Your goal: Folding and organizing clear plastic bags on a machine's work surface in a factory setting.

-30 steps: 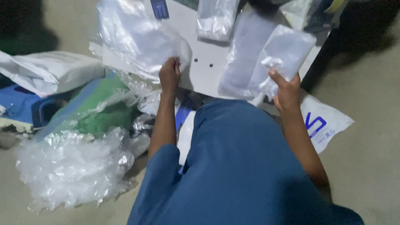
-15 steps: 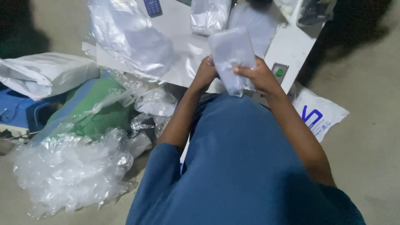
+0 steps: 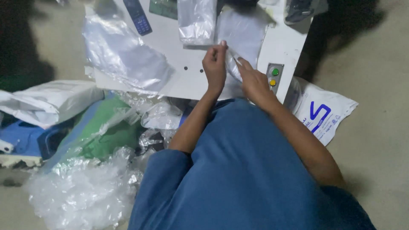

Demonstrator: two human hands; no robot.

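the left hand (image 3: 214,68) and the right hand (image 3: 252,81) meet over the near edge of the white counter (image 3: 187,72). both are closed on a small clear plastic bag (image 3: 232,64), the left hand pinching it at the top with its fingertips, the right hand holding it from the side with bent fingers. the bag sits between the two hands, just above the counter.

right behind the bag lies a flat grey plastic pouch (image 3: 243,32), and next to that another shiny clear pouch (image 3: 196,21). a big crumpled sheet of clear plastic (image 3: 123,53) covers the left side of the counter. a dark phone with buttons (image 3: 137,16) lies near the far edge. close beside the right hand there is a little grey panel with a green button (image 3: 275,72) and a yellow button (image 3: 272,82) on it.

the person wears blue clothes (image 3: 247,179) that fill the bottom of the view and hide the floor under them. on the floor to the left are a green bag in plastic (image 3: 106,136), a white bag (image 3: 51,102), something blue (image 3: 25,142) and a heap of bubble wrap (image 3: 81,196). on the right, a white mailing bag with blue marks (image 3: 324,115) lies partly under the counter.
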